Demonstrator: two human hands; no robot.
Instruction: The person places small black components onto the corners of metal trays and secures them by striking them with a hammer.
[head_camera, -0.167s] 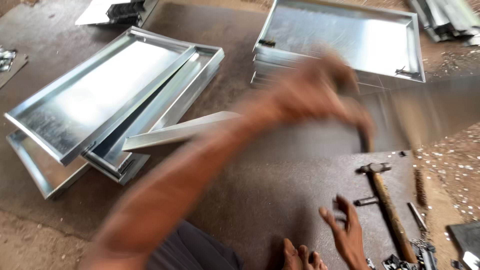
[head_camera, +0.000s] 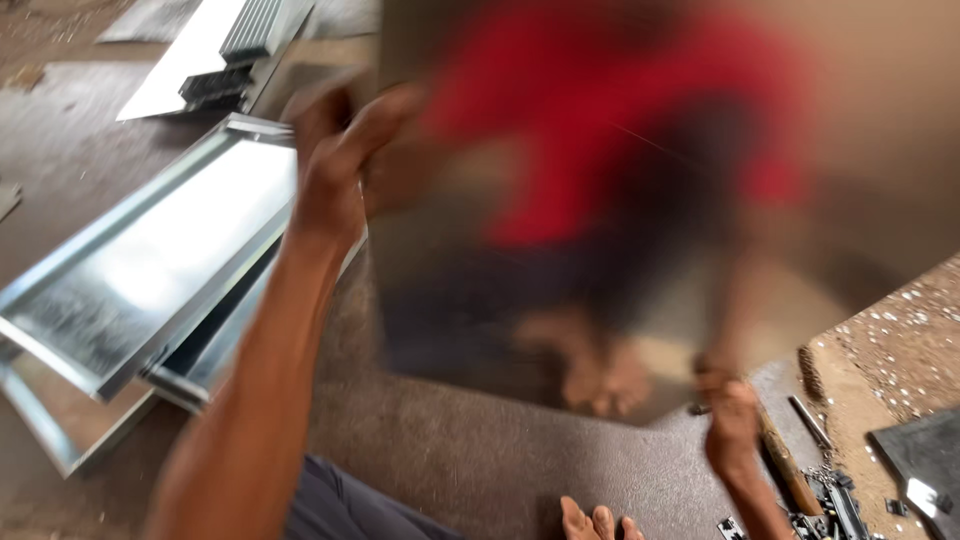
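While tilted upright, metal sheet (head_camera: 600, 220) spans both hands — left (head_camera: 335, 150), right (head_camera: 730, 420).

Soft, even daylight, fairly bright, no hard shadows. Heavy motion blur across the large metal sheet (head_camera: 600, 250) from centre to 2 o'clock, its smeared red and dark reflection unreadable. White glare on the metal trays (head_camera: 150, 270) at 9 o'clock. Sharper floor grit at 4 o'clock.
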